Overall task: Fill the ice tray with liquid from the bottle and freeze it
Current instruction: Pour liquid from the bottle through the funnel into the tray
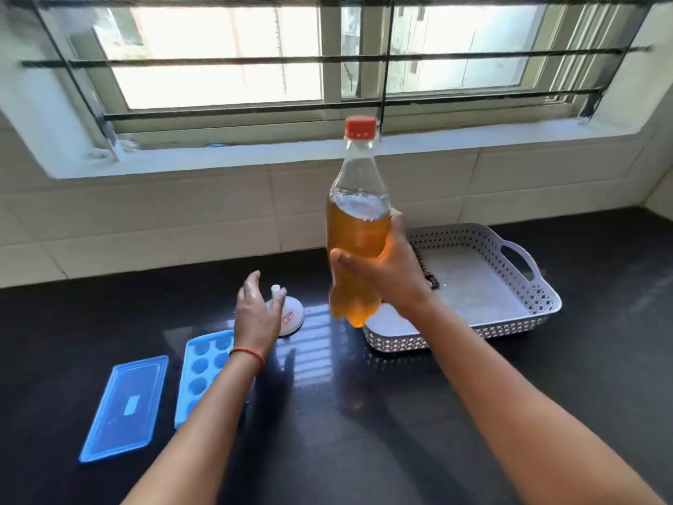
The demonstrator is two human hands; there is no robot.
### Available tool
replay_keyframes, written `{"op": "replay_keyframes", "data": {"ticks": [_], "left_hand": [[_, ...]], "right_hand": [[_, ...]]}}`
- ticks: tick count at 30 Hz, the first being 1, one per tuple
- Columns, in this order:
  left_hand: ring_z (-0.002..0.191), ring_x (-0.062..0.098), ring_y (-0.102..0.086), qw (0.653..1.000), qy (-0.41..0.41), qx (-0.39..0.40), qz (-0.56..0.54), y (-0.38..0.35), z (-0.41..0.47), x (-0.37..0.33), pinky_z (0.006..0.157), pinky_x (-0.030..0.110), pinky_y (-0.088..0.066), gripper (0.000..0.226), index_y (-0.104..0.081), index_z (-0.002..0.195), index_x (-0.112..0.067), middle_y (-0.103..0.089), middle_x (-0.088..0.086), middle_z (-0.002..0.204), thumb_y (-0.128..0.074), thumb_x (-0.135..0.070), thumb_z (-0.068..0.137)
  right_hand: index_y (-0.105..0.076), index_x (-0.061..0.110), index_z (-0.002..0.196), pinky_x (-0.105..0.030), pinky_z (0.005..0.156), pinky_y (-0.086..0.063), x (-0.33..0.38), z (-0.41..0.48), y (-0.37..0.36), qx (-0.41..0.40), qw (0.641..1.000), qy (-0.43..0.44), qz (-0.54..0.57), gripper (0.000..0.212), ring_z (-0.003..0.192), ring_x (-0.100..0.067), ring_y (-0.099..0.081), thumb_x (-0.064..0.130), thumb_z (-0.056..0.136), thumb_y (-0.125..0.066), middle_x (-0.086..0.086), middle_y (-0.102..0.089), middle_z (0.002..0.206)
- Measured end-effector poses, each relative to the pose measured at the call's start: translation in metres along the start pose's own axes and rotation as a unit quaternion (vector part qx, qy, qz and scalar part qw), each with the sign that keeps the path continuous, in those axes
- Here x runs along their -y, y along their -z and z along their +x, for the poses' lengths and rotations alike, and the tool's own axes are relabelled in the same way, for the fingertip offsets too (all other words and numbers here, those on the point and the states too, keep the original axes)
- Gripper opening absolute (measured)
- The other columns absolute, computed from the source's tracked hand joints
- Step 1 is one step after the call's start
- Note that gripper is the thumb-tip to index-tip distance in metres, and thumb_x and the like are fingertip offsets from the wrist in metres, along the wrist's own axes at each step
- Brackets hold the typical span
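The right hand [386,275] grips an upright bottle [358,227] of amber liquid around its lower half, with the red cap [360,126] on, beside a white perforated basket [539,286]. The left hand [256,311] hovers with relaxed fingers [253,282] over a white funnel [293,315]. On the dark counter [400,413] a blue ice tray [204,369] lies beside a flat blue lid [125,406].

A clear bottle [358,227] with a red cap on, over half full of amber liquid, is upright in the air; the blue ice tray [204,373] lies uncovered on the dark surface [364,431], cups empty
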State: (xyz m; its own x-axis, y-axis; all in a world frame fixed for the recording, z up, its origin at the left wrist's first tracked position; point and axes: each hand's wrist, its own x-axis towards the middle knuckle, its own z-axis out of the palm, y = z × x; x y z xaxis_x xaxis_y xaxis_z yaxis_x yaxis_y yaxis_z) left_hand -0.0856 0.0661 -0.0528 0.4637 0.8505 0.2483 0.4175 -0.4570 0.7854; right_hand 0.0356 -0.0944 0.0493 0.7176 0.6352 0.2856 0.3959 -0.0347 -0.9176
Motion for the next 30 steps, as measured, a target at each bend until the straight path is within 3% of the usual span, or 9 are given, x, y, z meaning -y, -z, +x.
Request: {"op": "replay_keyframes", "data": {"ticks": [3, 7, 10, 14, 18, 22, 25, 27, 30], "left_hand": [[0.108, 0.023, -0.059, 0.985, -0.014, -0.060, -0.162, 0.041, 0.010, -0.026, 0.095, 0.029, -0.043, 0.039, -0.054, 0.123, -0.006, -0.063, 0.015, 0.118, -0.059, -0.029, 0.091], [0.102, 0.015, -0.062, 0.893, -0.053, 0.181, -0.408, 0.098, 0.023, -0.066, 0.091, 0.033, -0.051, 0.065, -0.060, 0.112, -0.015, -0.066, 0.008, 0.111, -0.060, -0.064, 0.069], [0.106, 0.023, -0.064, 0.850, -0.073, 0.287, -0.435, 0.121, 0.027, -0.066, 0.093, 0.040, -0.049, 0.061, -0.062, 0.114, -0.010, -0.069, 0.008, 0.105, -0.059, -0.056, 0.073], [0.091, 0.021, -0.068, 0.794, -0.047, 0.363, -0.485, 0.140, 0.030, -0.045, 0.084, 0.032, -0.054, 0.052, -0.063, 0.109, -0.005, -0.070, 0.005, 0.088, -0.068, -0.041, 0.072], [0.091, 0.021, -0.065, 0.829, -0.067, 0.309, -0.460, 0.147, 0.024, -0.039, 0.084, 0.032, -0.051, 0.032, -0.065, 0.099, -0.008, -0.073, 0.004, 0.084, -0.066, -0.032, 0.076], [0.084, 0.020, -0.067, 0.931, -0.043, 0.111, -0.345, 0.139, 0.005, -0.055, 0.080, 0.034, -0.055, 0.016, -0.069, 0.089, -0.013, -0.073, 0.006, 0.085, -0.066, -0.028, 0.086], [0.092, 0.023, -0.066, 0.959, -0.062, 0.019, -0.274, 0.139, -0.003, -0.060, 0.087, 0.037, -0.054, 0.027, -0.068, 0.098, -0.009, -0.072, 0.009, 0.096, -0.065, -0.032, 0.086], [0.102, 0.023, -0.063, 0.915, -0.054, 0.146, -0.373, 0.150, 0.006, -0.056, 0.096, 0.038, -0.049, 0.022, -0.064, 0.107, -0.008, -0.069, 0.010, 0.103, -0.058, -0.022, 0.092], [0.116, 0.028, -0.058, 0.780, -0.028, 0.376, -0.498, 0.169, 0.017, -0.045, 0.103, 0.039, -0.044, 0.034, -0.055, 0.123, 0.000, -0.065, 0.014, 0.115, -0.045, -0.011, 0.093]], "right_hand": [[-0.036, 0.021, 0.127, -0.044, 0.092, -0.051, 0.001, -0.020, -0.028, 0.046, 0.998, -0.039, 0.005, 0.078, 0.101, -0.018, -0.062, 0.027, 0.065, -0.085, -0.003, -0.061, 0.111], [-0.040, 0.019, 0.125, -0.029, 0.085, -0.053, 0.005, -0.045, -0.059, 0.170, 0.982, -0.068, 0.039, 0.076, 0.099, -0.009, -0.063, 0.022, 0.060, -0.080, -0.001, -0.062, 0.110], [-0.039, 0.018, 0.131, -0.029, 0.085, -0.054, 0.007, -0.060, -0.079, 0.236, 0.962, -0.098, 0.092, 0.078, 0.101, -0.010, -0.062, 0.012, 0.062, -0.077, -0.008, -0.062, 0.116], [-0.039, 0.018, 0.133, -0.037, 0.092, -0.052, 0.007, -0.075, -0.101, 0.257, 0.953, -0.113, 0.117, 0.080, 0.106, -0.014, -0.060, 0.006, 0.063, -0.077, -0.008, -0.061, 0.117], [-0.033, 0.029, 0.133, -0.040, 0.095, -0.051, 0.009, -0.085, -0.121, 0.153, 0.981, -0.119, 0.011, 0.088, 0.108, -0.017, -0.060, 0.017, 0.060, -0.082, -0.002, -0.061, 0.118], [-0.025, 0.023, 0.141, -0.007, 0.083, -0.032, 0.012, -0.094, -0.144, 0.022, 0.989, -0.072, -0.130, 0.096, 0.106, -0.008, -0.048, 0.025, 0.064, -0.083, 0.007, -0.046, 0.118], [-0.023, 0.023, 0.142, -0.019, 0.095, -0.038, 0.015, -0.090, -0.139, 0.053, 0.987, -0.065, -0.134, 0.100, 0.116, -0.014, -0.050, 0.027, 0.063, -0.083, 0.002, -0.049, 0.129], [-0.028, 0.029, 0.138, -0.034, 0.100, -0.046, 0.018, -0.084, -0.123, 0.142, 0.984, -0.092, -0.063, 0.095, 0.114, -0.017, -0.057, 0.025, 0.061, -0.084, -0.002, -0.056, 0.127], [-0.038, 0.031, 0.132, -0.032, 0.087, -0.053, 0.016, -0.083, -0.105, 0.255, 0.954, -0.134, 0.085, 0.086, 0.109, -0.018, -0.062, 0.013, 0.060, -0.082, -0.007, -0.061, 0.120]]}}
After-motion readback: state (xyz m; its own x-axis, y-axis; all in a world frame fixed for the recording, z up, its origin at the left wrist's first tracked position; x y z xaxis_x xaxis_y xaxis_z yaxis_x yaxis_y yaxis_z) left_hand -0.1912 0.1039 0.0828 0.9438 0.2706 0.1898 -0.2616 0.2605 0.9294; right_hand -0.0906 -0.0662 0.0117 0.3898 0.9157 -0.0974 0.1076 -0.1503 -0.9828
